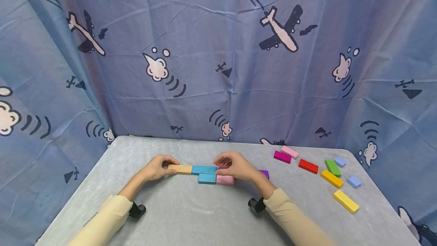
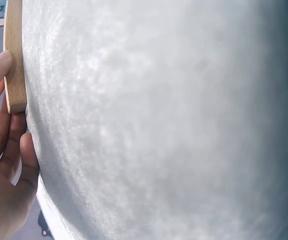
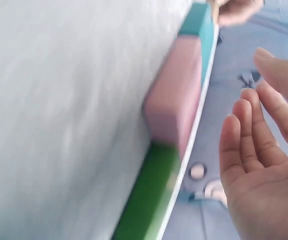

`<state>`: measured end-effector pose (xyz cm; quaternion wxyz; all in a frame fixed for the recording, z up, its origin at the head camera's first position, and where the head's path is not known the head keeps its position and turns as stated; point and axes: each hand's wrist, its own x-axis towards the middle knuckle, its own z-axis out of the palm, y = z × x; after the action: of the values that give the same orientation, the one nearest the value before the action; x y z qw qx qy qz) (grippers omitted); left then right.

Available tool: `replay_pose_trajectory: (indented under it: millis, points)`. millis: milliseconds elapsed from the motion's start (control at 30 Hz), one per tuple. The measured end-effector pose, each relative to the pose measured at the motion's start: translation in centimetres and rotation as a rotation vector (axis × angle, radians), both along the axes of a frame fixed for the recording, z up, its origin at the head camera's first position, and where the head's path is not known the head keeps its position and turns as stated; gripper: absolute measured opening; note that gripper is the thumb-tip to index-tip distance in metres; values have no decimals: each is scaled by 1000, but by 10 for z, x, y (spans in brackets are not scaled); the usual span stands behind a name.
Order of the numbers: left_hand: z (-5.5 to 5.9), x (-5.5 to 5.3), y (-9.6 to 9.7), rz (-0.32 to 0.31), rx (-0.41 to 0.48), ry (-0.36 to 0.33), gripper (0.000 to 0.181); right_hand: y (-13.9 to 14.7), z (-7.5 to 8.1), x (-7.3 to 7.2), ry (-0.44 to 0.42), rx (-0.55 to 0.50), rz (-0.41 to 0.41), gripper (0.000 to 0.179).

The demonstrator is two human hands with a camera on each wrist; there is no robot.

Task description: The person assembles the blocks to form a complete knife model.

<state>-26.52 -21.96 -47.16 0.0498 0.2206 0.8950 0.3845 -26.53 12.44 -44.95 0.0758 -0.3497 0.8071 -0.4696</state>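
The tan block (image 1: 181, 169) lies around the middle of the table (image 1: 164, 219), at the left end of a row, and I have the left hand (image 1: 156, 168) pinching its left end. Its right end meets the far blue block (image 1: 203, 170). The near blue block (image 1: 207, 178) lies against that one's near side, and the pink block (image 1: 225, 180) continues rightward from it. On my right wrist feed, a green block (image 3: 149, 195) appears to meet the pink one's right end.

The right hand (image 1: 237, 167) is over this right part, fingers loosely bent and apart from the thumb; I see nothing in its grasp. Just right of it, a purple block (image 1: 264, 174) shows partly behind the wrist.

Farther right, I have loose pieces: a magenta block (image 1: 282, 156) with a second pink block (image 1: 289, 152) just beyond it, then a red block (image 1: 308, 166). Near the right edge are a second green block (image 1: 332, 168), an orange block (image 1: 332, 178), two light blue blocks (image 1: 354, 182) and, nearest of these, a yellow block (image 1: 346, 201). Both arms wear beige sleeves (image 1: 106, 215). A blue curtain (image 1: 205, 29) printed with planes hangs behind the table.
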Motion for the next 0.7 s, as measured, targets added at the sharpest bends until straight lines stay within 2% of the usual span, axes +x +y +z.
replay_pose_trajectory:
  millis: [67, 333, 700]
  points:
    - [0, -1, 0, -4, -2, 0, 20, 14, 1, 0, 15, 4, -8, 26]
    - [1, 0, -1, -16, 3, -1, 21, 66, -1, 5, -16, 49, -67, 26]
    - [1, 0, -1, -1, 2, -20, 21, 149, 5, 24, -21, 68, -178, 24]
